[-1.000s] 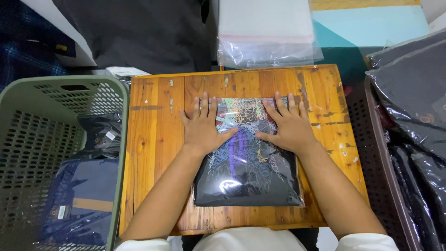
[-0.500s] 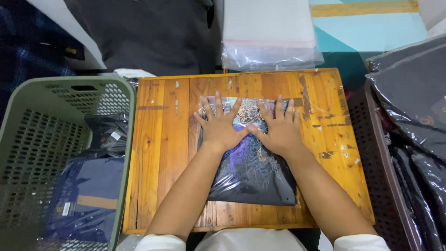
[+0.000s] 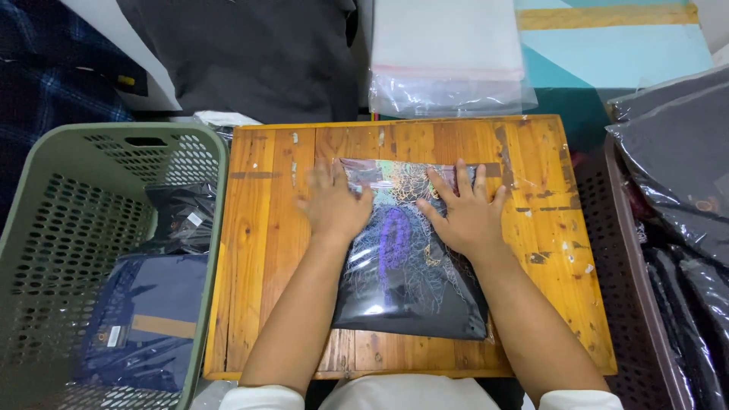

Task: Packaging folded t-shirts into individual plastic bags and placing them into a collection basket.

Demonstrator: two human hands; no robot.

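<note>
A clear plastic bag holding a folded black garment with a colourful print (image 3: pixel 402 266) lies flat on a small wooden table (image 3: pixel 266 250). My left hand (image 3: pixel 332 203) presses palm-down on the bag's upper left part, partly over the table. My right hand (image 3: pixel 465 209) lies flat, fingers spread, on the bag's upper right part. Neither hand grips anything.
A green perforated basket (image 3: pixel 45 250) at the left holds bagged dark garments. A stack of empty clear bags (image 3: pixel 448 68) lies beyond the table's far edge. At the right a dark crate (image 3: pixel 645 304) holds several bagged black garments. Black fabric (image 3: pixel 250 53) lies at the far left.
Both hands slid across the bag: first toward its middle, then apart, the left hand moving to the bag's left edge. The camera view shifted slightly.
</note>
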